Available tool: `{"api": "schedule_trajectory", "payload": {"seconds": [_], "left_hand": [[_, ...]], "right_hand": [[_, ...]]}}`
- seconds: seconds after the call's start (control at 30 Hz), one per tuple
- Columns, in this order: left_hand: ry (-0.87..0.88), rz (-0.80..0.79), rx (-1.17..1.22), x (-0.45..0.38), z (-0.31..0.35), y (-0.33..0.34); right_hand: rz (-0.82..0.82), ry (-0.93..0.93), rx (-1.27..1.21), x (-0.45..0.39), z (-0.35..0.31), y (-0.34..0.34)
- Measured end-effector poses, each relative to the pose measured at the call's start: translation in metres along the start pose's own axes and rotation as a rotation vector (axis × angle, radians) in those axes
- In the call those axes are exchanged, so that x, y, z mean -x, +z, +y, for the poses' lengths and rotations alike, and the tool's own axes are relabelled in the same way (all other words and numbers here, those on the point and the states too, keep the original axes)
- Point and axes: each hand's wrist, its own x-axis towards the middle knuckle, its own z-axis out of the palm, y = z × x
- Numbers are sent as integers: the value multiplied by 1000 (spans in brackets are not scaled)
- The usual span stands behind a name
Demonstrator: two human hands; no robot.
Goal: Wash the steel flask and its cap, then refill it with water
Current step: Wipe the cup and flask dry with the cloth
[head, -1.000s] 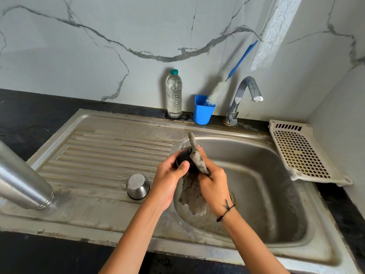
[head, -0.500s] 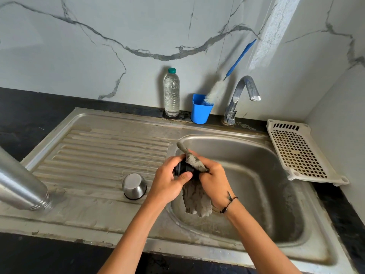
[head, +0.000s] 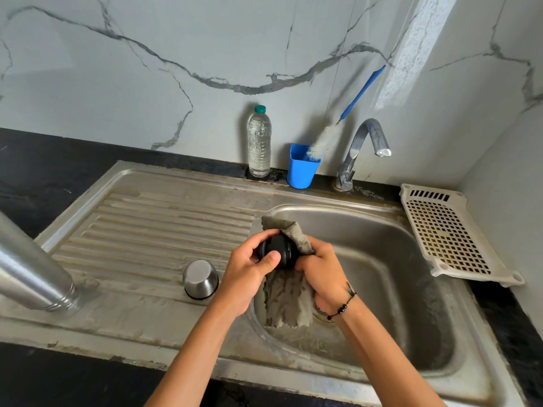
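My left hand (head: pixel 245 274) grips a black flask stopper (head: pixel 279 250) over the left edge of the sink basin (head: pixel 390 259). My right hand (head: pixel 326 274) presses a grey cloth (head: pixel 286 301) against the stopper; the cloth drapes over its top and hangs down below. A steel cup-shaped cap (head: pixel 200 279) stands upside down on the ribbed drainboard (head: pixel 152 230), just left of my left hand. The steel flask (head: pixel 32 271) stands mouth down at the drainboard's left edge, partly cut off by the frame.
Along the back wall stand a clear water bottle (head: pixel 259 142) with a green cap, a blue cup (head: pixel 302 166) holding a blue-handled bottle brush (head: pixel 323 141), and the tap (head: pixel 363 148). A white perforated tray (head: pixel 449 233) rests on the sink's right rim.
The cloth's upper end has folded down over the stopper, and my hands have turned the stopper slightly. The cap and flask have not moved on the drainboard.
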Motion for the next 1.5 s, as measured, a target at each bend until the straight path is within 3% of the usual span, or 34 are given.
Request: {"api": "schedule_trajectory", "payload": {"seconds": [0.17, 0.33, 0.43, 0.6, 0.7, 0.93, 1.03, 1.17, 1.27, 1.33, 1.4, 1.5], "left_hand": [[14, 36, 88, 1, -4, -3], [55, 8, -117, -2, -5, 0], [7, 63, -173, -10, -6, 2], [-169, 177, -137, -25, -1, 9], [-264, 204, -109, -28, 6, 8], [-125, 198, -198, -18, 3, 5], [-10, 150, -332, -18, -1, 1], [230, 60, -733, -12, -2, 9], [343, 15, -773, -5, -7, 18], [336, 71, -735, -8, -8, 20], [203, 85, -753, -14, -1, 16], [-74, -70, -558, -16, 12, 12]], "right_hand": [[9, 125, -200, -1, 7, -3], [-14, 94, -210, 0, 9, -5], [11, -41, -7, 3, 14, -6], [-9, -371, 561, 3, 17, -12], [-71, -516, 685, 2, 20, -12], [-207, -281, 236, -3, 8, -4], [-197, -277, 221, -8, 4, -3], [-139, -148, 107, -16, -10, -9], [-117, -142, 123, -19, -13, -11], [-29, -177, 108, -19, -12, -10], [60, -183, 8, -18, -9, -10], [119, -224, -72, -14, -6, -7]]}}
